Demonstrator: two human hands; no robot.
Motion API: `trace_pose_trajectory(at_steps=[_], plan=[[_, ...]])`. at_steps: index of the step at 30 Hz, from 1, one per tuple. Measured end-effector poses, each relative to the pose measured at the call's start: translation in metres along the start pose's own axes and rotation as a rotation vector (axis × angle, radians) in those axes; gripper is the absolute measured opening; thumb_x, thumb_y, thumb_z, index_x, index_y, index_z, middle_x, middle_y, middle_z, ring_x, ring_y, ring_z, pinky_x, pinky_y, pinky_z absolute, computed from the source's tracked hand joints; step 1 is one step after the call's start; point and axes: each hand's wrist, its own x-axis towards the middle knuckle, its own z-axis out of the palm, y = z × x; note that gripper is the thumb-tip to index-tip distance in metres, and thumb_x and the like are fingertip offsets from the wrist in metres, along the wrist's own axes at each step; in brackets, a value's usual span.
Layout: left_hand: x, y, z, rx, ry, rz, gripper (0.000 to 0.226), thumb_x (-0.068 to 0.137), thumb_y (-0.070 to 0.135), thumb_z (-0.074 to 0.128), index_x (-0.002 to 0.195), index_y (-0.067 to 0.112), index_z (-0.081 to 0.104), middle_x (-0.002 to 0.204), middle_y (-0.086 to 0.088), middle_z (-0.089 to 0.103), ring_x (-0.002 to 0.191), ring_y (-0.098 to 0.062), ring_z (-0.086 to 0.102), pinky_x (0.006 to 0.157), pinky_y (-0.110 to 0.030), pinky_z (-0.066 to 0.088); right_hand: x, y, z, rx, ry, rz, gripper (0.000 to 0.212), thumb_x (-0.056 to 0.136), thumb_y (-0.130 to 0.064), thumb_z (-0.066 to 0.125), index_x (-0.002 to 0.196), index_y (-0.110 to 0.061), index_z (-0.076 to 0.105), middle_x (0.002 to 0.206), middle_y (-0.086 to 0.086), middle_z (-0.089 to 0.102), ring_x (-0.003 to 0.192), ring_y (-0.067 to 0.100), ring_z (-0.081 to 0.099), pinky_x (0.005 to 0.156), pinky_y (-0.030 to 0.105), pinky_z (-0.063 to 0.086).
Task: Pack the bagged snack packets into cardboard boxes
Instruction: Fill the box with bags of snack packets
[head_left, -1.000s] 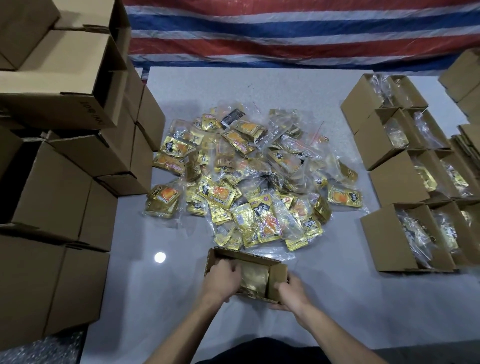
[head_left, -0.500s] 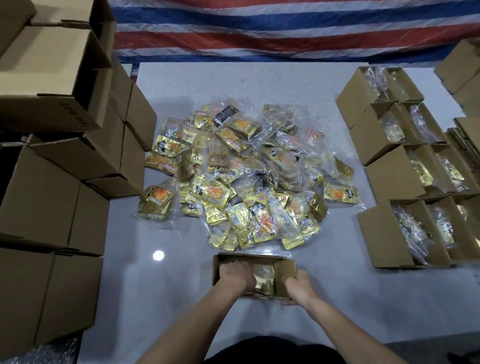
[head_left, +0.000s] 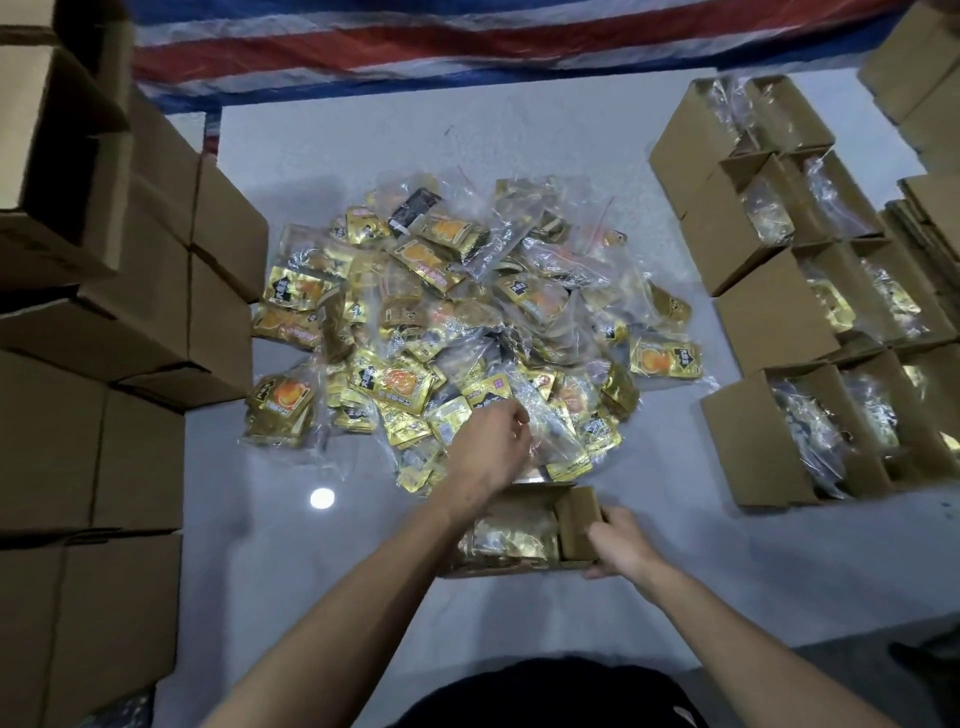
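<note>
Beside pile (head_left: 457, 332), left hand (head_left: 491, 449) pinching 1 bagged packet (head_left: 540, 421); right hand (head_left: 621, 543) gripping box (head_left: 574, 519) flap. Risk: slippery plastic drags neighbouring bags off pile.

A pale grey tabletop (head_left: 519, 135) fills the middle of the frame, with a small bright light glare at lower left of centre. A wide heap of bagged snack packets (head_left: 457, 322), gold foil in clear plastic, lies on it at centre. Just below the heap, at lower centre, sits one open cardboard box (head_left: 574, 525) with a gold bag inside. Along the left edge stand stacked closed cardboard boxes (head_left: 140, 312). At the right, a block of open boxes (head_left: 769, 312) holding bagged packets runs from upper right down to mid-right, well apart from the heap.
</note>
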Motion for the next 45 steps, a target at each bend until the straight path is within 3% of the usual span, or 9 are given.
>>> trace_pose_trajectory(at_steps=[4,8,13,17,26,31,37,41,45], plan=[[0.026,0.001,0.026,0.102,-0.156,0.001,0.046,0.092,0.01,0.06,0.136,0.018,0.051,0.141,-0.003,0.048,0.119,-0.023,0.055,0.097,-0.041,0.049,0.006,0.002,-0.008,-0.001,-0.013,0.013,0.017,0.094,-0.009,0.053,0.099,-0.02,0.064,0.089,0.002,0.066,0.076,0.029,0.07,0.067,0.042,0.063],[0.052,0.009,0.056,0.288,-0.253,0.137,0.074,0.081,0.012,0.076,0.145,0.029,0.042,0.155,0.004,0.033,0.127,-0.025,0.048,0.097,-0.045,0.052,0.014,0.011,-0.011,0.026,-0.043,-0.007,0.026,0.089,-0.011,0.062,0.114,-0.019,0.06,0.099,-0.001,0.064,0.081,0.02,0.066,0.054,0.034,0.061],[0.067,0.001,0.065,0.575,-0.325,0.223,0.056,0.086,0.023,0.072,0.137,0.022,0.047,0.14,-0.002,0.051,0.117,-0.024,0.055,0.096,-0.043,0.048,0.019,0.021,-0.014,0.064,-0.07,0.013,0.039,0.087,-0.012,0.069,0.124,-0.016,0.059,0.113,0.005,0.064,0.094,0.023,0.064,0.049,0.03,0.057],[0.068,-0.014,0.055,0.817,-0.273,0.267,0.057,0.094,0.027,0.06,0.146,0.017,0.038,0.142,-0.01,0.048,0.128,-0.029,0.047,0.113,-0.048,0.031,0.022,0.026,-0.015,0.078,-0.085,0.02,0.038,0.084,-0.013,0.071,0.121,-0.017,0.061,0.106,0.001,0.067,0.09,0.019,0.067,0.051,0.031,0.058],[0.071,-0.011,0.02,1.161,-0.274,0.63,0.029,0.092,0.028,0.058,0.119,0.018,0.065,0.127,-0.004,0.059,0.126,-0.023,0.045,0.122,-0.045,0.015,0.022,0.027,-0.013,0.09,-0.075,0.001,0.036,0.085,-0.014,0.07,0.118,-0.019,0.059,0.107,0.0,0.064,0.089,0.016,0.064,0.052,0.032,0.059],[0.064,-0.013,-0.001,1.028,-0.443,0.563,0.03,0.094,0.014,0.054,0.123,0.019,0.054,0.113,0.0,0.065,0.106,-0.018,0.059,0.103,-0.034,0.038,0.019,0.023,-0.013,0.086,-0.07,0.001,0.035,0.086,-0.013,0.068,0.119,-0.017,0.058,0.108,0.002,0.063,0.094,0.02,0.063,0.053,0.033,0.06],[0.059,-0.016,-0.018,1.126,-0.506,0.462,0.032,0.094,0.01,0.056,0.124,0.017,0.06,0.121,-0.002,0.065,0.118,-0.021,0.053,0.1,-0.035,0.044,0.012,0.022,-0.012,0.078,-0.059,-0.011,0.038,0.085,-0.013,0.066,0.123,-0.016,0.058,0.111,0.005,0.064,0.094,0.022,0.065,0.054,0.032,0.06],[0.051,-0.021,-0.027,1.021,-0.422,0.273,0.029,0.092,0.004,0.057,0.119,0.012,0.06,0.123,-0.007,0.061,0.126,-0.025,0.046,0.097,-0.036,0.045,0.008,0.024,-0.01,0.071,-0.036,-0.019,0.033,0.087,-0.014,0.064,0.119,-0.02,0.058,0.107,0.0,0.064,0.096,0.021,0.065,0.064,0.039,0.063],[0.041,-0.021,-0.041,1.106,-0.239,0.313,0.027,0.095,0.03,0.054,0.117,0.019,0.062,0.122,-0.006,0.06,0.116,-0.024,0.05,0.1,-0.037,0.038,0.002,0.028,-0.008,0.077,-0.024,-0.026,0.026,0.089,-0.015,0.064,0.113,-0.023,0.058,0.103,-0.002,0.063,0.096,0.019,0.063,0.069,0.042,0.063]])
